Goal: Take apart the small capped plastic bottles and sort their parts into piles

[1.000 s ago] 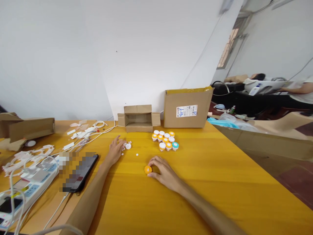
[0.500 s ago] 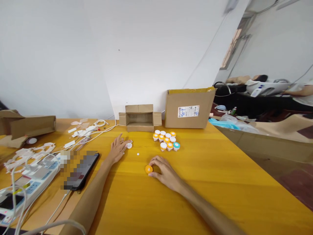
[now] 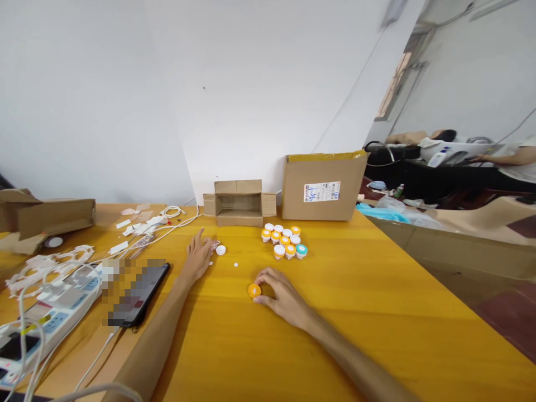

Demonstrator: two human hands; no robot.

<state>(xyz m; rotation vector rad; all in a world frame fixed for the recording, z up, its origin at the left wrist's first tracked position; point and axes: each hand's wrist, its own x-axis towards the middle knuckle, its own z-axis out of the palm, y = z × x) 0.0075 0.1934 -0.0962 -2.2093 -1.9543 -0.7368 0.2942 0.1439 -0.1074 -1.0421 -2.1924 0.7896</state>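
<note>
Yellow-toned wood forms the surface (image 3: 335, 312), where the right hand (image 3: 282, 293) grips 1 orange cap (image 3: 254, 290) between thumb and fingers. The left hand (image 3: 199, 258), fingers spread apart, reaches beside 1 white cap (image 3: 220, 250). Between the hands lies 1 small white disc (image 3: 235, 264); lidded pieces (image 3: 285, 240) cluster near 1 open cardboard box (image 3: 239, 204).
</note>
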